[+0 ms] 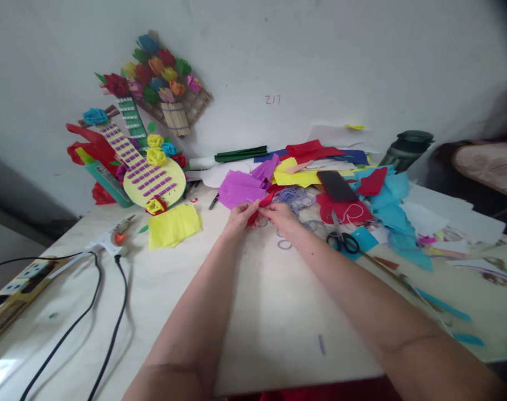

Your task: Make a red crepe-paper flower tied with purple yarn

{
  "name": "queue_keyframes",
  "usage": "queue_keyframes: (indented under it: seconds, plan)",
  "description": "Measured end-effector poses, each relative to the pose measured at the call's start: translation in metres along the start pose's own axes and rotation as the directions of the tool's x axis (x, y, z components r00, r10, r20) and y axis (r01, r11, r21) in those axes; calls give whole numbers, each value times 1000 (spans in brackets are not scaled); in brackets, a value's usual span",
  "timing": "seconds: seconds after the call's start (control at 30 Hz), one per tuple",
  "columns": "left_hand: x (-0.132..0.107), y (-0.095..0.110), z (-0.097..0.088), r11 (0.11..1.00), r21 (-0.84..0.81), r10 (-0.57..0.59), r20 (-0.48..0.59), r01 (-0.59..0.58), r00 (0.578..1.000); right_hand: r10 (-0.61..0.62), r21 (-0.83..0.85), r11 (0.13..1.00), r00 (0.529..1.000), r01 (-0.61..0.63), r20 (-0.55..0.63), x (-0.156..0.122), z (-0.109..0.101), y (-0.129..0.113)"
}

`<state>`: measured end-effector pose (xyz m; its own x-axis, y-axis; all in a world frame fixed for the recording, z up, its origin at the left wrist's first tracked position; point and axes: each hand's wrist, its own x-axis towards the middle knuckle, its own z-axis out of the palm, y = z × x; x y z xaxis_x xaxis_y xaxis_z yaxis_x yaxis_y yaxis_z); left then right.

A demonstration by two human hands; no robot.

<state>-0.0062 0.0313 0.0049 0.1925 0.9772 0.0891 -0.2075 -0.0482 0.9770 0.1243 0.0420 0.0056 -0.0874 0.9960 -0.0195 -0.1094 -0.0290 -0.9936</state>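
Both of my hands meet over the middle of the table. My left hand (240,218) pinches one side of a small piece of red crepe paper (266,201). From the other side, my right hand (281,216) closes its fingers on the same piece; its lower part is mostly hidden. Purple paper (240,189) lies just behind my left hand. A tangle of pale purple string (295,197) is behind my right hand, with loose loops near its wrist. Black-handled scissors (342,241) rest to the right of my right forearm.
At left are a glue gun (107,240), its cord, a power strip (22,289) and folded yellow paper (174,225). Paper-flower decorations (153,178) lean on the wall. A phone (336,185), blue paper (398,209) and a dark bottle (408,150) are at right.
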Motion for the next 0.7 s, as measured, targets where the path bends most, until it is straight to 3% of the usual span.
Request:
queue_keyframes:
  seconds: [0.4,0.7]
  plan:
    - [3,-7,-4,998,-69,12,35,-9,999,-34,-50,998,998,31,-56,4,-1,4]
    - [3,-4,4,996,85,32,-100,-24,995,-57,-72,996,998,54,-36,2,2,4]
